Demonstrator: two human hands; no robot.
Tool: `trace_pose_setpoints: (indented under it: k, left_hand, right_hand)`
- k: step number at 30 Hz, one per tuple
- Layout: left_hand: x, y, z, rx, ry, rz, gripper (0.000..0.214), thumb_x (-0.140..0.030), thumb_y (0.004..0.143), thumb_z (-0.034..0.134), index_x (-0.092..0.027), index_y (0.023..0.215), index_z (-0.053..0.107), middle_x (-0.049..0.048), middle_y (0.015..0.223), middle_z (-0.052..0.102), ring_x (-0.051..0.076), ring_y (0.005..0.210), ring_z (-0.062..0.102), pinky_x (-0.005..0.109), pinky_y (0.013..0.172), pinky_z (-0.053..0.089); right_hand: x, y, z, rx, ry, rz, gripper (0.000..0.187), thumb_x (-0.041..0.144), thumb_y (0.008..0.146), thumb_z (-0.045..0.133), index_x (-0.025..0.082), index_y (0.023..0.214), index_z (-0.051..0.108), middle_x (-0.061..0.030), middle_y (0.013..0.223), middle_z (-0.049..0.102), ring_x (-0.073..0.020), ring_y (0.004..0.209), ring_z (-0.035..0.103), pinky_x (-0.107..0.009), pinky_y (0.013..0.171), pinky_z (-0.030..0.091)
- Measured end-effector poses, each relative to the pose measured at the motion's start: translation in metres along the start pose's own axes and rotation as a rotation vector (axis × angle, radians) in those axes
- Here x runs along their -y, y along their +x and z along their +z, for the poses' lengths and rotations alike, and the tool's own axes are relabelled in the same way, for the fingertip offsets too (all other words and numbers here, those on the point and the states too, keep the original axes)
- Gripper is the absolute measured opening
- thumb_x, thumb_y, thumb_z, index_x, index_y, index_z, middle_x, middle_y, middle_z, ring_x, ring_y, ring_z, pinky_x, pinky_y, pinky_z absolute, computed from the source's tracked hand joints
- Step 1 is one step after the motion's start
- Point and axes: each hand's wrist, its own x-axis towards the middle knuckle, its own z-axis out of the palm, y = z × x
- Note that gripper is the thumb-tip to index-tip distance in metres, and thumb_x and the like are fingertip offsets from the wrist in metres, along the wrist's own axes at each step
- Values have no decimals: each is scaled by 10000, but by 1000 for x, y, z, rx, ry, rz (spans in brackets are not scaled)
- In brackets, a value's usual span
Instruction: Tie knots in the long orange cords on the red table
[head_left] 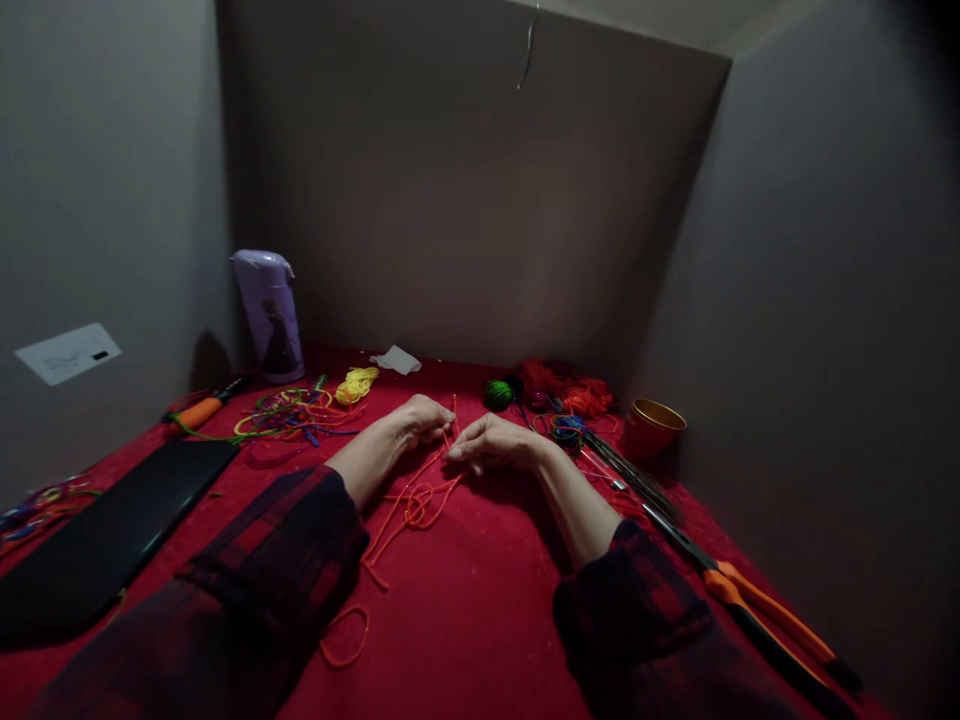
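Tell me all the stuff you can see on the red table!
thin orange cord: one, orange, looped between the hands
pile of mixed cords: one, many colours, far left
yellow cord bundle: one, yellow, by the pile
lilac plastic jug: one, lilac, far left corner
long-handled pliers: one, orange and black, right edge
round red cup: one, red with gold rim, right
flat black board: one, black, left
left hand: pinching the cord
right hand: pinching the cord

Dim, murky view (corners darkened, edges bowed), soft shadows.
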Motion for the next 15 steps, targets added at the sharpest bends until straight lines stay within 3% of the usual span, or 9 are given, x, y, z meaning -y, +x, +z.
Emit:
trace_pose_setpoints:
  k: [4,8,13,15]
  left_hand:
    - [0,-2,-6,42,-21,-1,148,-140,686,607,-111,562,532,-31,402,440,28,323,287,186,356,167]
    - [4,-2,-12,42,-58,31,120,-115,667,613,-113,571,540,-9,454,500,40,374,380,170,385,259]
    - [6,2,-13,70,-76,53,157,-72,679,551,-104,527,524,-8,443,488,37,377,386,160,398,284]
    - [6,3,-12,79,-74,44,178,-70,680,542,-99,506,509,-8,426,469,30,350,352,164,375,248]
  right_hand:
    - [7,-21,14,-26,8,-31,204,318,754,609,122,767,662,25,462,538,-36,348,280,-179,358,171]
    - [19,-64,44,-44,-97,-16,235,357,772,584,139,696,623,6,485,550,-54,374,348,-179,369,230]
    - [51,-138,92,65,-290,1,158,268,796,528,185,711,633,21,548,523,-76,457,404,-184,410,281]
    - [64,-159,101,224,-359,-40,159,198,784,517,210,692,645,23,573,518,-83,500,439,-187,438,300]
